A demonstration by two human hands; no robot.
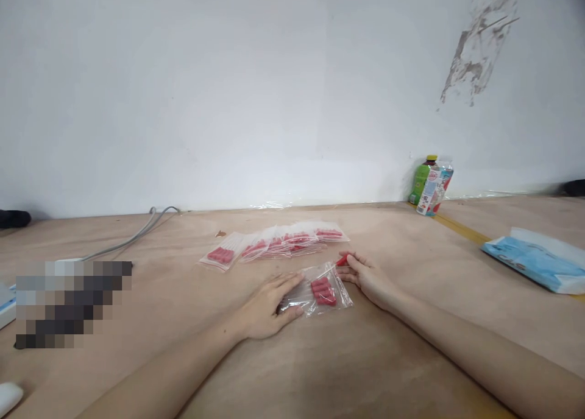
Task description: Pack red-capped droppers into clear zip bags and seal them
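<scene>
A clear zip bag (299, 296) lies flat on the table in front of me, with several slim tools inside, their red handles (323, 291) toward its right end. My left hand (272, 306) rests over the left part of this bag, fingers and thumb stretched apart. At the bag's upper right corner, my right hand (361, 276) pinches a slim red-handled tool (342, 260). Its thin pale shaft points left over the bag; the tool's exact kind is too small to tell. Farther back lie several similar filled bags (292, 242), overlapping in a row, and one bag (223, 253) at their left end.
A blue and white soft pack (534, 262) lies at the right. A green bottle (419, 181) and a printed carton (435, 190) stand against the wall (256, 102). Grey cables (132, 237) run across the wooden table (292, 370) at the left, near a blurred-out patch (73, 303).
</scene>
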